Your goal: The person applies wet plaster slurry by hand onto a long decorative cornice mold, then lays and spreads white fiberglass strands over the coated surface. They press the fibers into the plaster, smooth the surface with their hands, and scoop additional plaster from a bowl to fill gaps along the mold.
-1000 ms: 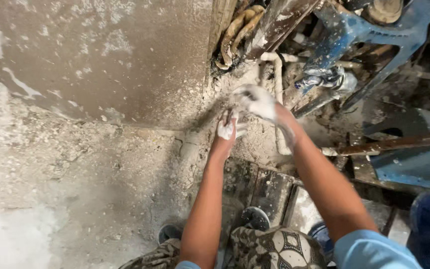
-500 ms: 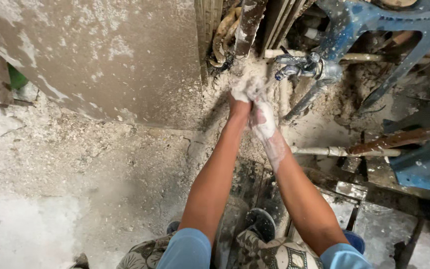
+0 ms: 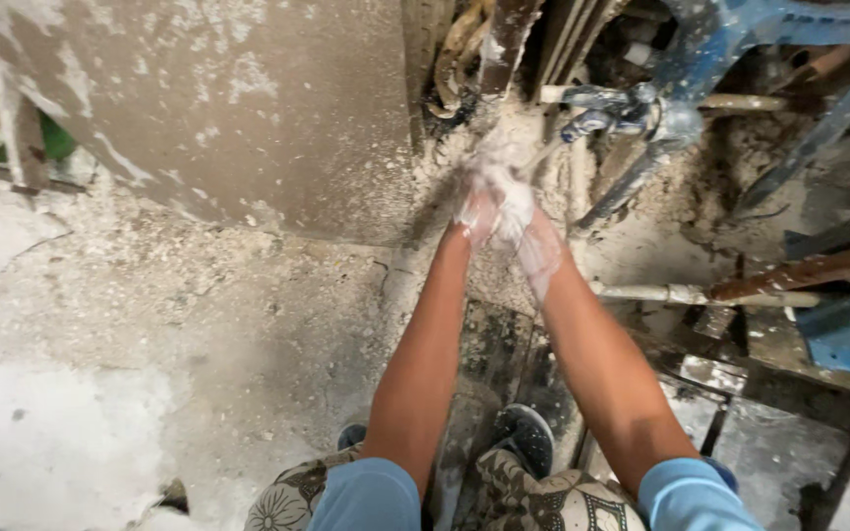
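1. Below the tap [image 3: 614, 106], my two hands are pressed together, both coated in white powder or lather.
2. My left hand [image 3: 476, 208] lies against my right hand [image 3: 516, 205]; the fingers overlap and blur, so I cannot tell whether either hand is open or closed, nor whether anything is held between them.
3. The tap is a metal fitting spattered with white, mounted on a pale pipe [image 3: 582, 162] that runs down just beside my right hand. The tap sits above and to the right of my hands, near but not touching.
4. A second pale pipe [image 3: 686, 293] lies level along the ground to the right of my right forearm.
5. A large grey board [image 3: 248, 108], streaked with white, leans upright to the left of my hands.
6. The floor [image 3: 150, 324] is rough concrete covered with pale crumbs and dust, heaped thickest at the foot of the board and around my hands.
7. A blue metal frame [image 3: 740, 29] stands at the upper right, behind the tap.
8. My dark shoes [image 3: 528, 438] stand on a grimy patch of ground, directly below my forearms.
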